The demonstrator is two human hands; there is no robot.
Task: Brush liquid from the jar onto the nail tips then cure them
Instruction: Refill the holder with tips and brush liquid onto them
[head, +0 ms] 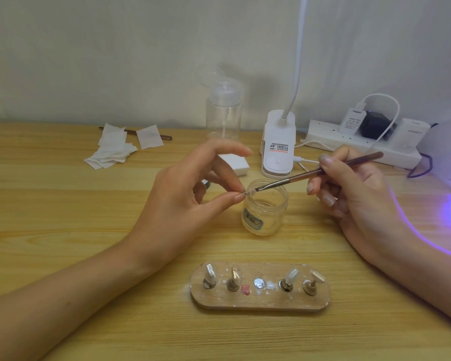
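My left hand (182,194) pinches one small pale nail tip (248,193) between thumb and a fingertip, with the other fingers (232,149) spread loosely above. My right hand (357,194) grips the brown brush (323,171) like a pen, fingers curled round its handle. The bristles rest against the held tip. Both meet just over the near left rim of the open clear jar (266,209), which stands on the table (63,209) between my hands. In front of me lies an oval wooden stand (258,300) with four more tips (210,276) upright on pegs. Behind the jar sit a white block (235,164), a clear pump bottle (223,113) and a white lamp clip (277,144). A power strip (349,142) lies at the back right, beside the curing lamp (448,152) casting violet light. White wipes (112,149) lie far left.
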